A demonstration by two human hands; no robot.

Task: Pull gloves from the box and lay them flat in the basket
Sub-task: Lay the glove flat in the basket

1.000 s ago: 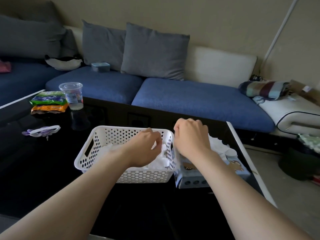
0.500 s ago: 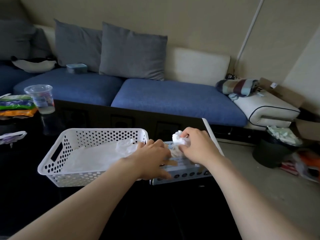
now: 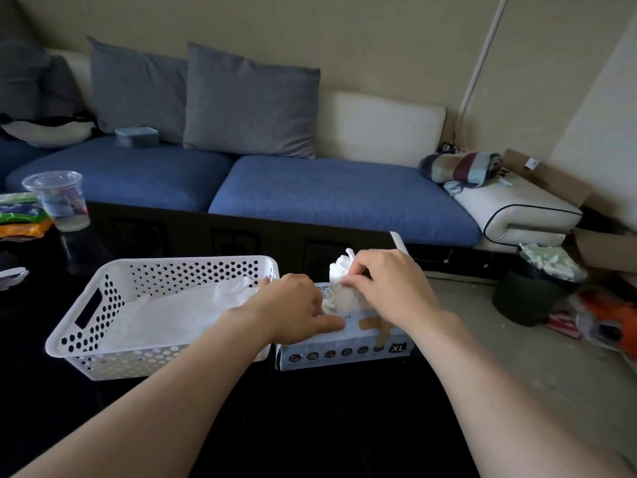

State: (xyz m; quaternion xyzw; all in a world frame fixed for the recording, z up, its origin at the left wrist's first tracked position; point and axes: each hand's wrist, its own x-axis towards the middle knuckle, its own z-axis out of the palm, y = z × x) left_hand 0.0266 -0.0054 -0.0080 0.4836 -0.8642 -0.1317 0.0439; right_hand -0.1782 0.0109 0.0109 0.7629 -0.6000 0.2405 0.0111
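Glove [image 3: 341,270] pinched by right hand [image 3: 389,288] above the box [image 3: 344,353] at table [image 3: 397,238] edge; flat left hand [image 3: 293,305] presses box beside basket [image 3: 69,339].

The basket [image 3: 103,365] is smooth white plastic full of little holes. The box [image 3: 344,355] is printed cardboard, a bit shiny. The glove [image 3: 339,270] is thin, crinkly white plastic. The table [image 3: 310,426] is black and shiny. The sofa seat [image 3: 327,198] is soft blue cloth.
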